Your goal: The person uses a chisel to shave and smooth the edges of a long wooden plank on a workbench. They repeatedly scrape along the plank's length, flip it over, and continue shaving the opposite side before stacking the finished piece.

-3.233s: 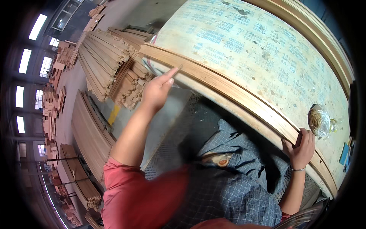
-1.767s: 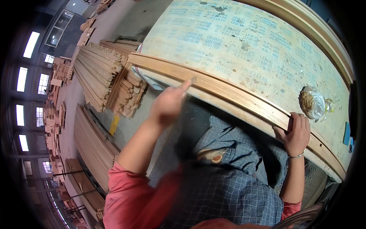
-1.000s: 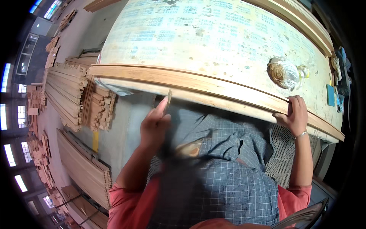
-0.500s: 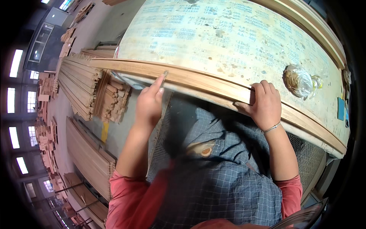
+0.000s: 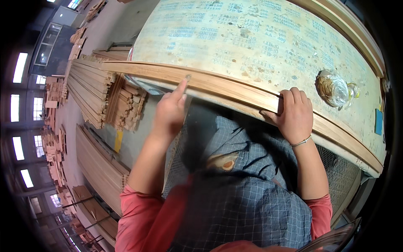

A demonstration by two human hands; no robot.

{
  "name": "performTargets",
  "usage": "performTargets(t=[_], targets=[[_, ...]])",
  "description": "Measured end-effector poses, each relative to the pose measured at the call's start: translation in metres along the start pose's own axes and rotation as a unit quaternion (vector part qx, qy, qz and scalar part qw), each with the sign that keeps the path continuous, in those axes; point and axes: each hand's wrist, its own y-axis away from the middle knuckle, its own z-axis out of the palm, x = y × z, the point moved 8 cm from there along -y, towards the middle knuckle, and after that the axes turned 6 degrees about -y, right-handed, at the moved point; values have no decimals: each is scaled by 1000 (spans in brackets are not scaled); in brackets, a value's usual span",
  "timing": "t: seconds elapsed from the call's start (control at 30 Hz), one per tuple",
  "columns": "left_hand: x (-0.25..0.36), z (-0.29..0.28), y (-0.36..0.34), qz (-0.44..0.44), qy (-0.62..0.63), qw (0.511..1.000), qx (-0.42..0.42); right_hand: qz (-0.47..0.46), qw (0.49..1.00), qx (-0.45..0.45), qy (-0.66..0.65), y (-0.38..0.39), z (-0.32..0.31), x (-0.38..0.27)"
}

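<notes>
A long, grooved wooden moulding strip [image 5: 235, 86] lies along the near edge of the workbench [image 5: 197, 54]. My right hand [image 5: 296, 115] grips it right of its middle, with fingers over the top and the thumb at the near side. Farther left, my left hand [image 5: 171, 111] points its index finger at the strip's face, the other fingers curled in. Something small and greyish shows at that fingertip, too small to name. It seems pinched against the thumb, which is partly hidden.
A clear plastic-wrapped bundle [image 5: 332, 88] sits on the bench at right, near a blue flat piece [image 5: 378, 122]. More long strips [image 5: 348, 33] run along the far edge. Stacked mouldings [image 5: 90, 90] and boards [image 5: 100, 168] stand on the left.
My left hand has slid slightly right and up along the strip, its index finger now straighter. My right hand keeps its grip. The whole view has shifted a little.
</notes>
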Motion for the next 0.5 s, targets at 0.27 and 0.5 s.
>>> performTargets(t=[0.27, 0.5], targets=[[-15, -9, -9, -53, 94, 994, -29, 12, 1000, -15, -6, 1, 2, 2], [4, -6, 1, 14, 4, 998, -56, 13, 1000, -13, -3, 1, 1, 3]])
